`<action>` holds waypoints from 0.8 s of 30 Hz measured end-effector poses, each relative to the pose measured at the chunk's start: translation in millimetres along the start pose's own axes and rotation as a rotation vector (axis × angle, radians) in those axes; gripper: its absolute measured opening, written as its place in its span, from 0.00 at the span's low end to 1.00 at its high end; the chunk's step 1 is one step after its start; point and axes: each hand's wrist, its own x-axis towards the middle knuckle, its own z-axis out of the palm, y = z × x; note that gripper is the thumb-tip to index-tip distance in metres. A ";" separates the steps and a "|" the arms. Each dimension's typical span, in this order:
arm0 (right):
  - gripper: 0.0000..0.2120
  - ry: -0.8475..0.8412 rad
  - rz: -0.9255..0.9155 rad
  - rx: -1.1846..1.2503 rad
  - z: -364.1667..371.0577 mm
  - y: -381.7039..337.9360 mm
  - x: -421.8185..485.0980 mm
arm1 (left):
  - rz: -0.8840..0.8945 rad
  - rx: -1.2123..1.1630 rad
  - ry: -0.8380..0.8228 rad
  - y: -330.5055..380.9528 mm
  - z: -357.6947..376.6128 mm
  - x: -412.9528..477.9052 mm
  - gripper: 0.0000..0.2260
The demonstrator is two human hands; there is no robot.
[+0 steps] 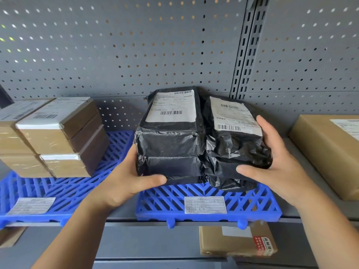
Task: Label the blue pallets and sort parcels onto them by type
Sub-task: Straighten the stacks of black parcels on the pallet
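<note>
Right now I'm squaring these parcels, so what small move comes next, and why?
Probably push the right black stack back, flush with the left black stack: its bottom bag bulges forward on the blue pallet, and the right hand rests against it.
</note>
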 end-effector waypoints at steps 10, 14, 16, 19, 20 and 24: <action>0.57 -0.014 0.026 -0.175 6.7 13.9 7.4 | -0.149 0.395 0.076 -12.6 0.1 7.9 0.29; 0.56 -0.029 0.010 -0.174 3.7 14.3 8.9 | -0.182 0.405 0.000 -10.3 -11.4 12.8 0.32; 0.55 -0.034 0.008 -0.170 3.1 14.0 8.8 | -0.183 0.432 -0.005 -8.4 -13.0 13.0 0.31; 0.53 -0.046 0.014 -0.157 1.0 12.9 8.0 | -0.177 0.435 0.004 -5.2 -12.2 12.0 0.27; 0.52 -0.053 0.017 -0.137 -0.7 12.5 7.6 | -0.180 0.419 -0.009 -2.8 -10.9 11.5 0.29; 0.44 -0.041 -0.035 0.006 -4.5 13.1 9.1 | -0.133 0.227 -0.123 5.5 -5.9 4.6 0.35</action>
